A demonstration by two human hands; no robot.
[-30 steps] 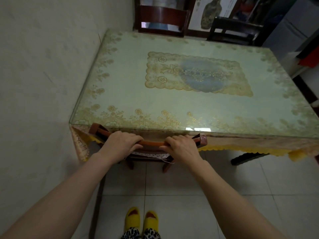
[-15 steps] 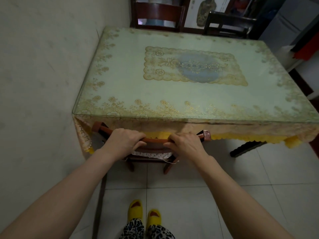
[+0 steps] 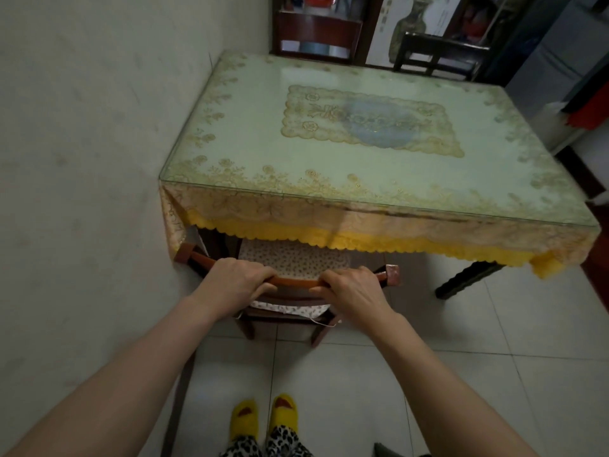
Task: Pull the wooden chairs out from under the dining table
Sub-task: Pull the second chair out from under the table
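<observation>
Three wooden chairs show: one near chair (image 3: 290, 281) at the counter's (image 3: 379, 159) near edge by its left corner, and two dark chairs (image 3: 318, 36) at the far edge. Both hands grip the near chair's top rail, left hand (image 3: 232, 282) and right hand (image 3: 354, 288), fingers (image 3: 333, 277) clamped over it. Its patterned seat cushion (image 3: 293, 258) lies partly under the yellow-fringed cloth.

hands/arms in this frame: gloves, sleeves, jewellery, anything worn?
Nothing worn that shows. Left hand and right hand are bare: no gloves, rings, watch or bands visible. Both forearms are uncovered right to the frame's bottom edge, so no sleeves in view. Fingers are curled out of sight, so nails can't be judged.
</observation>
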